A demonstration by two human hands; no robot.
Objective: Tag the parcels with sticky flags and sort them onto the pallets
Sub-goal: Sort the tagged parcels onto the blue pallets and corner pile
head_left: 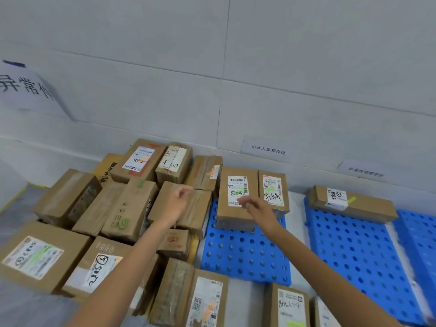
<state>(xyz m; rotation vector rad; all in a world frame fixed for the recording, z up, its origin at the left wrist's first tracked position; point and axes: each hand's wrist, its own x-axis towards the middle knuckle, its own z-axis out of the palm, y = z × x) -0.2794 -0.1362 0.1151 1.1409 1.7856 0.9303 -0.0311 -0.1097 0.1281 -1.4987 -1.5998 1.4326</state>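
- Right hand (256, 206) at centre-frame parcel (230, 217) on blue pallet (245, 256), likely flagging it; grip too blurred to tell.
- Left hand (178, 200), loosely curled, empty, over the left pile (127, 208).

- Wall sign (23, 88): cut by the picture's left edge, characters incomplete.
- Far wall label (365, 172): print blurred, unreadable.
- Right pallet (422, 232): runs off the right edge.
- Near parcel (286, 305): cut by the bottom edge.
- Small parcel (174, 241): partly hidden behind the left forearm.
- Right grip (256, 207): fingers motion-blurred. Whether they pinch anything cannot be told.
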